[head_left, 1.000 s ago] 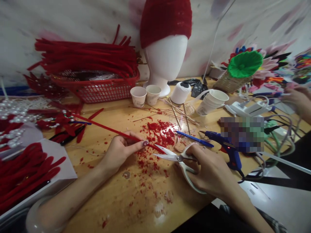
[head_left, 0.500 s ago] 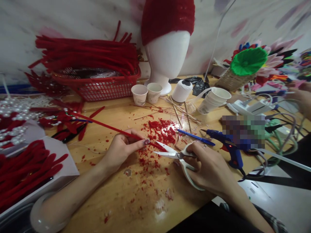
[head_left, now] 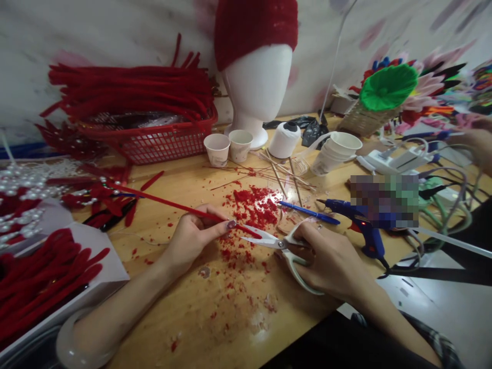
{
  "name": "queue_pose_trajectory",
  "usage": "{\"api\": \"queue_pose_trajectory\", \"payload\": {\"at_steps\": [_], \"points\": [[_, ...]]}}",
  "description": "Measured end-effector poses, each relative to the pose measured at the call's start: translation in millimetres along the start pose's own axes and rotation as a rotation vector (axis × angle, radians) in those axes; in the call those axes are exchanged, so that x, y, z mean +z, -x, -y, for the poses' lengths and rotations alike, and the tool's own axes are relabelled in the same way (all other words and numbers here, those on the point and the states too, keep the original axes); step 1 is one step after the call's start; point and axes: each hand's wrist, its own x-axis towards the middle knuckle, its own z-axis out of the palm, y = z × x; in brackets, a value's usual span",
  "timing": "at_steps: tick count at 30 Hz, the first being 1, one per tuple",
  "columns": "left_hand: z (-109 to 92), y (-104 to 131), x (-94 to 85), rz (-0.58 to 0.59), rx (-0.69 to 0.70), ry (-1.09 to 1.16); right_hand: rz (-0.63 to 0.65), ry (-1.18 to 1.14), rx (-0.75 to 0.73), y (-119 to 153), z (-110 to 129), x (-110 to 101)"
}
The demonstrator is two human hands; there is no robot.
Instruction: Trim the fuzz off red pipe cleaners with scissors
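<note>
A long red pipe cleaner (head_left: 165, 201) is pinched near its right end by my left hand (head_left: 196, 233); its other end reaches back toward the left side of the table. My right hand (head_left: 326, 256) has its fingers in the handles of white-handled scissors (head_left: 269, 241). The scissor blades are parted, and the tip of the pipe cleaner lies between them. Beneath and behind the blades, red fuzz clippings (head_left: 253, 205) are scattered over the wooden table (head_left: 184, 318).
A red basket (head_left: 165, 143) of fuzzy red stems and a white mannequin head (head_left: 257, 87) stand behind. Paper cups (head_left: 217, 149), a thread cone (head_left: 285, 139), a blue pen (head_left: 307, 212) and a blue glue gun (head_left: 365, 230) lie around. Another person's hand (head_left: 474, 141) shows at right.
The view has shifted slightly. The scissor blades have closed a little and now lie closer around the pipe cleaner's tip. My left hand keeps its pinch.
</note>
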Motion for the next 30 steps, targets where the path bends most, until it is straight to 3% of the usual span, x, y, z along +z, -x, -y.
{"api": "queue_pose_trajectory", "payload": {"at_steps": [30], "points": [[-0.6,-1.4,0.5,0.011,0.0,0.031,-0.093,0.061,-0.048,5.5,-7.1,6.1]]}}
